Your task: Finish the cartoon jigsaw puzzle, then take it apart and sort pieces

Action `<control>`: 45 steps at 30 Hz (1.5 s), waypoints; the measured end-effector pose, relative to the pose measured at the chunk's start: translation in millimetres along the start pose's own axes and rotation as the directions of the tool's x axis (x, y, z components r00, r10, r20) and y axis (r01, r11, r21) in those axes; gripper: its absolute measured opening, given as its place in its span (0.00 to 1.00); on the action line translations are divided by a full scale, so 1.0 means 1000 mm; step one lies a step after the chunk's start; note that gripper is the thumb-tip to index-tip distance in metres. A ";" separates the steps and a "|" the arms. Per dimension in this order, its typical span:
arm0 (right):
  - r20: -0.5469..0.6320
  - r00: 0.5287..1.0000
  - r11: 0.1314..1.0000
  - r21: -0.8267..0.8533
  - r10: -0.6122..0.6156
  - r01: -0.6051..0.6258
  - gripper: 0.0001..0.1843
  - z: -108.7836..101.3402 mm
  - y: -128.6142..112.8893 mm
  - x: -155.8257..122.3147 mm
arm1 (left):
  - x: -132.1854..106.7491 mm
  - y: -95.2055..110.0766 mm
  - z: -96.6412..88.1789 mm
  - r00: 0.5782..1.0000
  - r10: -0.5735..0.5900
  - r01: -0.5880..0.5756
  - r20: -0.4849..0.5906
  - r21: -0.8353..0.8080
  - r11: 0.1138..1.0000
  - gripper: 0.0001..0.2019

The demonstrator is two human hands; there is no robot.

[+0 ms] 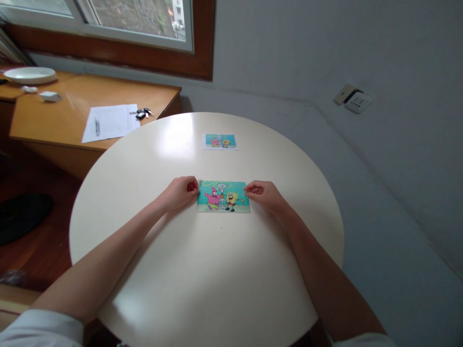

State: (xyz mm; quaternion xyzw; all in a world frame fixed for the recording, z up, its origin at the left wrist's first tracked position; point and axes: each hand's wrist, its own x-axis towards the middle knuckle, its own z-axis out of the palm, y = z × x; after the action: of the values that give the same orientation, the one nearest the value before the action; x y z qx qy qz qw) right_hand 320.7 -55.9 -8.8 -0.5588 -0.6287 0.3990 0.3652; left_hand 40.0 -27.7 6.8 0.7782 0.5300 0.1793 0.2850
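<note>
one cartoon panel [223,196] lies flat on the round table [217,284], between the left hand [183,190] and the right hand [264,193]. the left has its fingertips bunched at the panel's left edge; the right has thumb and fingers close together at the right edge. we cannot tell whether either pinches the panel or merely touches it. we judge that placing them at opposite edges steadies it and leaves its face uncovered. one smaller print [220,141] lies well apart on the far side, facing the same way, presumably so we can view both together.

counts: three figures on the panel; two clear on the print, its middle too small for us to read. on the desk [119,91], far left: one paper sheet [115,123], one pen-like object [97,127], one white dish [31,74], one small box [50,97], one bunch of keys [141,115], not countable singly.
</note>
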 end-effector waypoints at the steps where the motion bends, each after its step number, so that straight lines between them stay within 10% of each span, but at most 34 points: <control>1: -0.001 1.000 1.000 -0.008 -0.011 0.011 0.10 0.000 0.000 0.000 | 0.000 0.000 0.000 1.000 0.002 -0.002 0.000 -0.001 1.000 0.08; 27: -0.018 0.977 0.944 -0.261 -0.213 0.201 0.08 0.001 -0.006 -0.005 | 0.001 0.001 0.000 1.000 -0.007 0.007 0.006 0.012 1.000 0.07; 45: -0.007 1.000 1.000 0.007 -0.025 0.025 0.15 -0.004 0.005 0.001 | -0.001 0.004 -0.001 1.000 -0.022 0.022 -0.004 0.022 1.000 0.08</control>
State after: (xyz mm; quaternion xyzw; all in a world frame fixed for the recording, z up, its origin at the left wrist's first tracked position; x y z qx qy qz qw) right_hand 326.2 -54.2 -11.3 -0.5508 -0.6329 0.3947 0.3744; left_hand 42.3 -29.2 10.1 0.7750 0.5412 0.1717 0.2776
